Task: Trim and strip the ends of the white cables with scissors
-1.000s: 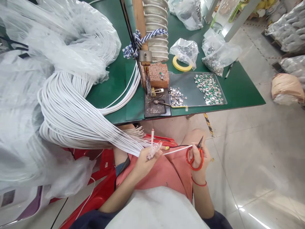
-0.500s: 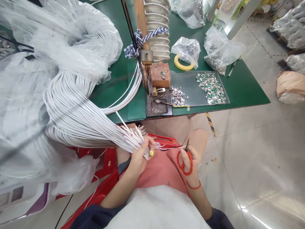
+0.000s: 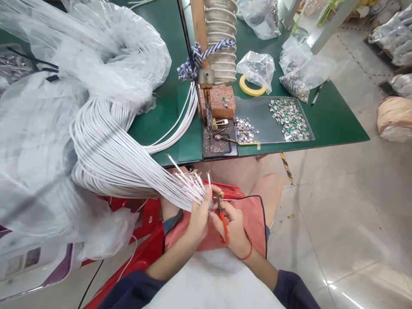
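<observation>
My left hand (image 3: 199,217) grips the end of a thick bundle of white insulated wires (image 3: 106,159), whose cut tips fan out above my fingers. Some tips look reddish, but they are too small to tell exactly. My right hand (image 3: 233,228) holds red-handled scissors (image 3: 222,226) upright, close beside my left hand. The scissor blades (image 3: 219,202) point up at the wire tips, and my right fingers hide most of the handles. Behind the bundle, a large translucent plastic bag (image 3: 67,81) covers more coiled wire.
A green workbench (image 3: 154,141) lies ahead, holding a brick (image 3: 215,103), a metal tray (image 3: 254,116) of small metal parts, a ribbed hose (image 3: 222,47), yellow tape (image 3: 252,93) and bags of parts (image 3: 294,83). A red chair (image 3: 141,240) stands below left. Bagged goods line the floor at right.
My right hand has moved left, bringing the scissors from beside my knee to the wire tips. My left hand has shifted right with the bundle end, and the tips now fan out more.
</observation>
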`<state>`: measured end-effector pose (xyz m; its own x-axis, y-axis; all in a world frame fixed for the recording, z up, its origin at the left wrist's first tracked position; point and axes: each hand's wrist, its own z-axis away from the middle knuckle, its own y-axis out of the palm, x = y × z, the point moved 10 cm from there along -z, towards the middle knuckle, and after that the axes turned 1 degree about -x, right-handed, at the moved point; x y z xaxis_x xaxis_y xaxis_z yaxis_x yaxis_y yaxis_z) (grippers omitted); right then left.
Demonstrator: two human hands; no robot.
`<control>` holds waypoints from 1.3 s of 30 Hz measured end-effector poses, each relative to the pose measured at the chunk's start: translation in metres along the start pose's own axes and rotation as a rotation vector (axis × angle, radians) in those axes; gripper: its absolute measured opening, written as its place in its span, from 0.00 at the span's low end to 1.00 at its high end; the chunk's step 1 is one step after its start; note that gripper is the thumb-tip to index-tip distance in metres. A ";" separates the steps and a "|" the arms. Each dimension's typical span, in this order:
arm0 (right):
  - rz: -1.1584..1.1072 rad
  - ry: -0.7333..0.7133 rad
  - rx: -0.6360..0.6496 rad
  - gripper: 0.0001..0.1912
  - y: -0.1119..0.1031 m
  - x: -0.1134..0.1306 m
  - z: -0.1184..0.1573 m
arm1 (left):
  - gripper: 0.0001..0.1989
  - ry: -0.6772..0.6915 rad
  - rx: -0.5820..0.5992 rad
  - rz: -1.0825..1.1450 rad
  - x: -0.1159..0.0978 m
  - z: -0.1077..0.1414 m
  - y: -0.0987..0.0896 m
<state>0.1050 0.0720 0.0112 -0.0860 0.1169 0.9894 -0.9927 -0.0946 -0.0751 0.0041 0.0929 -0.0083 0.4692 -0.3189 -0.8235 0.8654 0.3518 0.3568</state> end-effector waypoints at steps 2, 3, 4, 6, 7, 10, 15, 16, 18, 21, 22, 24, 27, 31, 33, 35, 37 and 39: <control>0.003 0.012 0.004 0.03 0.002 -0.003 -0.001 | 0.18 -0.009 0.007 0.012 0.003 0.001 0.001; 0.006 0.017 0.007 0.03 0.003 -0.005 -0.001 | 0.17 -0.019 0.006 0.027 0.005 0.000 0.001; 0.008 0.025 0.008 0.03 0.004 -0.006 -0.001 | 0.17 -0.031 -0.004 0.045 0.008 0.000 -0.001; 0.009 0.042 0.008 0.03 0.005 -0.009 -0.001 | 0.17 -0.047 -0.039 0.080 0.013 -0.001 -0.006; 0.009 0.048 0.008 0.03 0.006 -0.010 -0.001 | 0.16 -0.047 -0.045 0.091 0.014 -0.001 -0.007; 0.008 0.031 0.000 0.01 0.006 -0.008 -0.001 | 0.14 -0.026 -0.014 0.082 0.016 -0.001 -0.007; -0.016 0.020 0.021 0.06 0.004 -0.006 0.002 | 0.15 0.042 0.028 0.090 0.004 0.000 -0.005; -0.032 0.027 0.027 0.07 0.003 -0.007 0.003 | 0.15 0.064 0.040 0.110 -0.001 -0.001 -0.005; -0.084 0.062 0.016 0.09 -0.002 -0.012 0.005 | 0.15 0.105 0.067 0.158 -0.012 -0.003 -0.006; -0.181 0.116 -0.040 0.11 -0.014 -0.020 0.006 | 0.15 0.113 0.136 0.229 -0.024 -0.004 -0.007; -0.211 0.119 -0.066 0.12 -0.019 -0.022 0.005 | 0.14 0.103 0.170 0.245 -0.027 -0.002 -0.006; -0.267 0.110 -0.113 0.13 -0.029 -0.024 0.002 | 0.13 0.088 0.237 0.268 -0.032 0.004 -0.004; -0.344 0.115 -0.181 0.15 -0.045 -0.030 -0.003 | 0.12 0.093 0.330 0.287 -0.040 0.015 -0.001; -0.477 0.158 -0.248 0.17 -0.060 -0.044 -0.006 | 0.13 0.135 0.425 0.241 -0.046 0.025 0.005; -0.513 0.153 -0.266 0.17 -0.064 -0.046 -0.006 | 0.13 0.144 0.441 0.200 -0.043 0.025 0.007; -0.502 0.150 -0.250 0.17 -0.063 -0.043 -0.006 | 0.14 0.132 0.425 0.169 -0.038 0.023 0.008; -0.453 0.156 -0.202 0.16 -0.059 -0.037 -0.005 | 0.14 0.103 0.389 0.162 -0.032 0.019 0.006; -0.400 0.158 -0.153 0.16 -0.053 -0.030 -0.003 | 0.15 0.076 0.360 0.172 -0.029 0.017 0.003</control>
<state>0.1601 0.0769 -0.0148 0.3068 0.2651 0.9141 -0.9505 0.1348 0.2799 -0.0037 0.0886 0.0244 0.6100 -0.2119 -0.7635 0.7879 0.0598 0.6129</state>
